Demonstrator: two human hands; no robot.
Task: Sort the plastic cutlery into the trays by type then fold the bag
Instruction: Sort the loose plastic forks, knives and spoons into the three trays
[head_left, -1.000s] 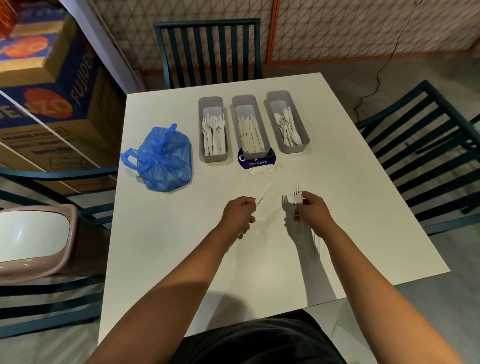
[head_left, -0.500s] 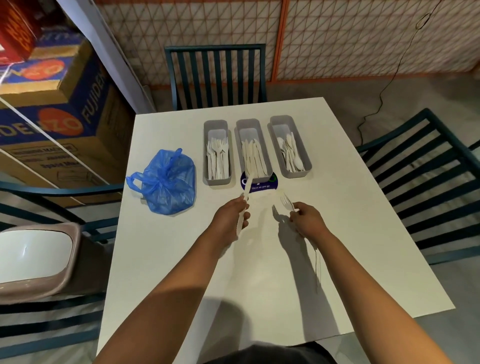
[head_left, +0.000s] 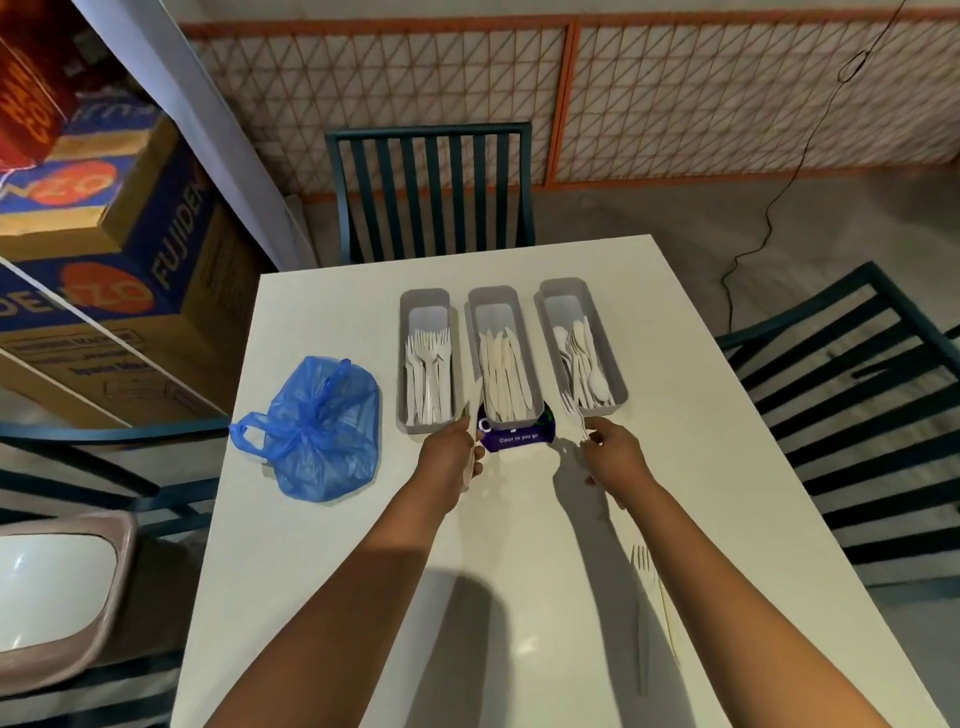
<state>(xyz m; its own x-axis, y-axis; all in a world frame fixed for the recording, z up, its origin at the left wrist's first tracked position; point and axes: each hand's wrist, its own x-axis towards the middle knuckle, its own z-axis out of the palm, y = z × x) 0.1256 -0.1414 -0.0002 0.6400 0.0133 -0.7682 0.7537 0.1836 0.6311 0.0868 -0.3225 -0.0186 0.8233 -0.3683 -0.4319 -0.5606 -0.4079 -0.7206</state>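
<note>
Visibly: purple label reads "Clean as you go" — box "FUJIDEN".

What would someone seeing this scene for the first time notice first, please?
Probably the three grey trays side by side at the table's far end: forks in the left tray, knives in the middle tray, mostly spoons in the right tray. Just before them, the left hand holds a knife and the right hand a fork. A crumpled blue bag lies left of the trays.
</note>
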